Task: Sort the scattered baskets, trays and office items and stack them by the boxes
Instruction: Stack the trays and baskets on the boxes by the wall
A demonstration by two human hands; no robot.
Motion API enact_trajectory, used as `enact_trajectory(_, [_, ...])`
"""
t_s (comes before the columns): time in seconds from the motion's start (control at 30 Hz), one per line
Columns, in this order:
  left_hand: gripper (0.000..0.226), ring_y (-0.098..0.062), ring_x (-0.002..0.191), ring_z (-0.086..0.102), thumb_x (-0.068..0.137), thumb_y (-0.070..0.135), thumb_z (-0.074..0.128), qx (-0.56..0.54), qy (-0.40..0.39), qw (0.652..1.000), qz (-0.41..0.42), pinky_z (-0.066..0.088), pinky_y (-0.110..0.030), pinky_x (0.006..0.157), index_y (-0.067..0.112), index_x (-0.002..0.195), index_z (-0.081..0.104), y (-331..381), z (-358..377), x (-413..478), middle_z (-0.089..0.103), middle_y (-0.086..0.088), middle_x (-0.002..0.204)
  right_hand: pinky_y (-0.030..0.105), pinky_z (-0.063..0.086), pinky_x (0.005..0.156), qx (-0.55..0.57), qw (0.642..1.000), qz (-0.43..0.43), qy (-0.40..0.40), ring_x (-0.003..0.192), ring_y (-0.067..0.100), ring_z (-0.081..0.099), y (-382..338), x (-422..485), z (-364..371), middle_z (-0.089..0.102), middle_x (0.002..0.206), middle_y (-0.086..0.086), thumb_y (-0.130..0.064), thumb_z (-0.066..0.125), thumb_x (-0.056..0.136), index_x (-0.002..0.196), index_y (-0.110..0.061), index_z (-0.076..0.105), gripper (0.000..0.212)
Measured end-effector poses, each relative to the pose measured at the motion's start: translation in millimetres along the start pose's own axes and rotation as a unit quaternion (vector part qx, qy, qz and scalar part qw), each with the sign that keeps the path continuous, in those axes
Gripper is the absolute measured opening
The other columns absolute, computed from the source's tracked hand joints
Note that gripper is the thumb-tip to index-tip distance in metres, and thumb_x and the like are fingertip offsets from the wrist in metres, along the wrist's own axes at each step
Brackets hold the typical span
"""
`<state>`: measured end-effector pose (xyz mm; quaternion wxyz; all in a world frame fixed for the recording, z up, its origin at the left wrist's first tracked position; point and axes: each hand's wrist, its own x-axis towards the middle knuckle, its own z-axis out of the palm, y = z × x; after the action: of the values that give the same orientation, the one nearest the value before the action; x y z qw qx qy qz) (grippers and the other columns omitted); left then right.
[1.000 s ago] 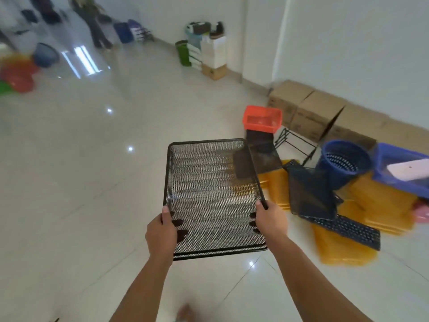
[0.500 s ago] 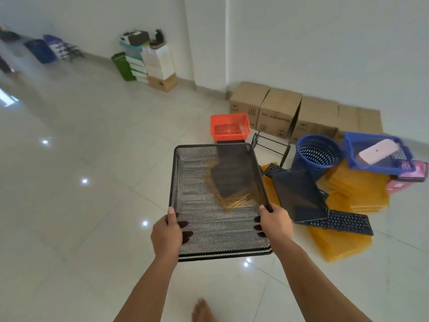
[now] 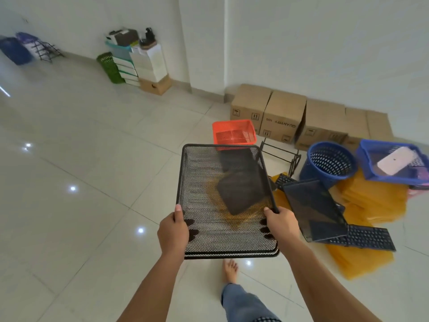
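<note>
I hold a black wire-mesh tray flat in front of me above the floor. My left hand grips its left edge and my right hand grips its right edge, fingers under the mesh. Beyond it an orange basket sits before a row of cardboard boxes. To the right lie a dark tray, a black keyboard, a round blue basket, a blue tray with a white item in it, and yellow folders.
A black wire rack lies between the orange basket and the round blue basket. Stacked white boxes and a green basket stand by the far wall. My bare foot is on the white tiled floor below the tray.
The view has swung left-to-right and closer to the boxes; the pile by the boxes now sits nearer. Both hands keep the same grip on the mesh tray.
</note>
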<state>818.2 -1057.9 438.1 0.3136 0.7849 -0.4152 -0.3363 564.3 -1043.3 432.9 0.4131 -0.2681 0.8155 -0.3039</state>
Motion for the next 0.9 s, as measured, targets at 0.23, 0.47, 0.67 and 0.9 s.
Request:
enact_trajectory(0.23, [0.051, -0.012, 0.068, 0.058, 0.105, 0.051, 0.033, 0.009, 0.028, 0.999, -0.028, 0.045, -0.028, 0.06, 0.023, 0.07, 0.058, 29.1, -9.0, 126.9, 0.061, 0.007, 0.069, 0.036, 0.059, 0.063, -0.045, 0.999, -0.016, -0.022, 0.069, 0.017, 0.067, -80.6, 83.2, 91.2, 0.069, 0.077, -0.004, -0.035, 0.06, 0.098, 0.109, -0.019, 0.071, 0.022])
enact_trajectory(0.47, [0.048, -0.014, 0.07, 0.061, 0.105, 0.05, 0.034, -0.013, 0.062, 0.996, -0.059, 0.046, -0.027, 0.058, 0.019, 0.081, 0.062, 59.9, -25.7, 223.6, 0.063, 0.002, 0.075, 0.031, 0.046, 0.067, -0.104, 0.991, -0.049, -0.063, 0.073, 0.017, 0.06, -169.4, 144.0, 155.8, 0.062, 0.075, -0.009, -0.041, 0.06, 0.097, 0.11, -0.02, 0.071, 0.027])
enact_trajectory(0.67, [0.047, -0.017, 0.07, 0.058, 0.106, 0.048, 0.036, -0.011, 0.072, 0.996, -0.052, 0.048, -0.033, 0.071, 0.018, 0.082, 0.062, 69.1, -43.1, 317.8, 0.059, 0.007, 0.071, 0.03, 0.044, 0.065, -0.1, 0.991, -0.055, -0.063, 0.066, 0.01, 0.057, -230.8, 178.2, 221.3, 0.062, 0.072, -0.01, -0.042, 0.06, 0.097, 0.094, -0.027, 0.063, 0.016])
enact_trajectory(0.9, [0.048, -0.01, 0.066, 0.057, 0.106, 0.049, 0.034, 0.015, 0.011, 1.0, -0.022, 0.041, -0.025, 0.056, 0.026, 0.07, 0.055, 69.4, -63.2, 445.0, 0.061, 0.007, 0.069, 0.028, 0.051, 0.056, -0.035, 0.999, -0.006, -0.037, 0.063, 0.015, 0.067, -282.7, 193.0, 303.1, 0.07, 0.076, -0.003, -0.037, 0.059, 0.1, 0.094, -0.022, 0.066, 0.017])
